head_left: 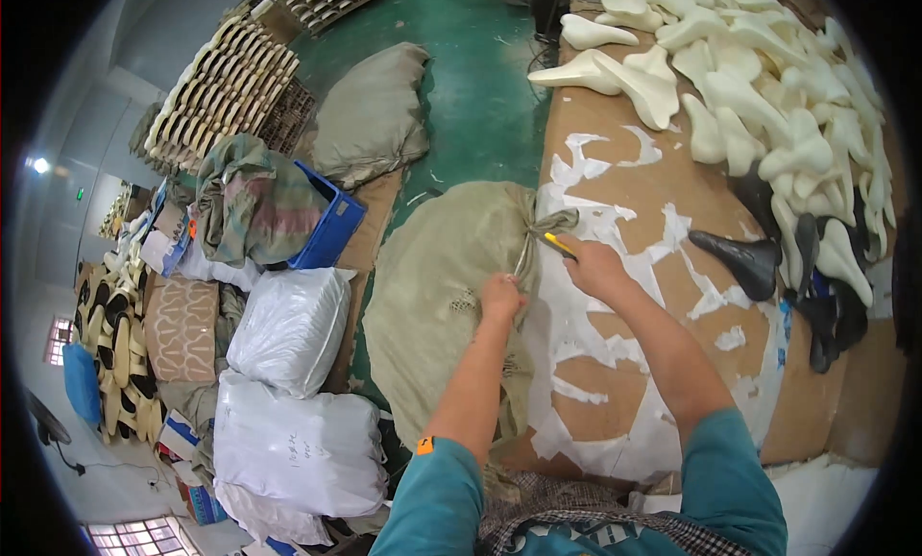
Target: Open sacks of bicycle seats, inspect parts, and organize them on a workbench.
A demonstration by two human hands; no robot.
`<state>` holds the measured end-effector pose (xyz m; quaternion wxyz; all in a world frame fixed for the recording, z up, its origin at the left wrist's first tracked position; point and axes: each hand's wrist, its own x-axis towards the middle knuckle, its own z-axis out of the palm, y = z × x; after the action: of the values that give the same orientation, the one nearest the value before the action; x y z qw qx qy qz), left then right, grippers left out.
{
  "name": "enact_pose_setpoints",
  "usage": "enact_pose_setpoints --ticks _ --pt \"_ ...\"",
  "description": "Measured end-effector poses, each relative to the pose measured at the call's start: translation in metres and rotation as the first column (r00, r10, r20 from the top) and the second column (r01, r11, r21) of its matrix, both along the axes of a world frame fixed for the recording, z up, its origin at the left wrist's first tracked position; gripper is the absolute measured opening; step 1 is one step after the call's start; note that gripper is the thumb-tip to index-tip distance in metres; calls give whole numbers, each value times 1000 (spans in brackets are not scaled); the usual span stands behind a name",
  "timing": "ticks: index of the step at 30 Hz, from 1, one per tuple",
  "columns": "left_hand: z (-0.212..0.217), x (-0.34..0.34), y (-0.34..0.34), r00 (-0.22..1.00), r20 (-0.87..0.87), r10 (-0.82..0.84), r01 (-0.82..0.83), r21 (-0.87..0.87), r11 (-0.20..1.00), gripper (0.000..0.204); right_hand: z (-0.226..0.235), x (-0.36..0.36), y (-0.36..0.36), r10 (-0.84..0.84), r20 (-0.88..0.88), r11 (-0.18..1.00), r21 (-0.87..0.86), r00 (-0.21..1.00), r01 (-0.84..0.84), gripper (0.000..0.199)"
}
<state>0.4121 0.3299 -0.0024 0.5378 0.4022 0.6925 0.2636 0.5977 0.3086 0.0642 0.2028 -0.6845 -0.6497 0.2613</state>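
A large, bulging olive-green cloth sack point(432, 258) stands in front of me, its gathered neck point(557, 221) leaning over the table's edge. My left hand point(501, 297) is closed beside the neck, gripping a pale cord point(521, 261) that runs taut up to the tie. In my right hand point(594, 268) is a yellow utility knife point(559, 244), its front end pointing at the tied neck from the right. Whether the blade touches the cord is too small to tell.
Cardboard with torn white paper covers the table point(615, 297) at right. Cream foam saddle-shaped pieces point(759, 85) and black saddles point(744, 263) are heaped on it. White packed bags point(298, 441), a blue crate point(331, 220) and another sack point(370, 114) stand at left.
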Motion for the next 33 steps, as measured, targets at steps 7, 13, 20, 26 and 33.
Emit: enact_pose_setpoints --ticks 7,13,20,26,33 --pt "-22 -11 4 915 -307 -260 250 -74 965 25 -46 -12 64 255 336 966 -116 906 -229 31" --pt "-27 26 31 862 -498 -94 349 450 822 24 -51 9 69 326 390 945 -125 862 -301 36" --pt "-61 34 50 979 -170 -116 114 -20 993 27 -20 3 76 387 401 922 -143 831 -360 33" --pt "-48 47 24 819 -503 -278 377 106 920 27 -59 22 62 367 356 930 -124 859 -346 37" --pt "-56 23 15 879 -414 -237 336 186 923 24 -56 14 19 270 180 960 -131 946 -249 40"
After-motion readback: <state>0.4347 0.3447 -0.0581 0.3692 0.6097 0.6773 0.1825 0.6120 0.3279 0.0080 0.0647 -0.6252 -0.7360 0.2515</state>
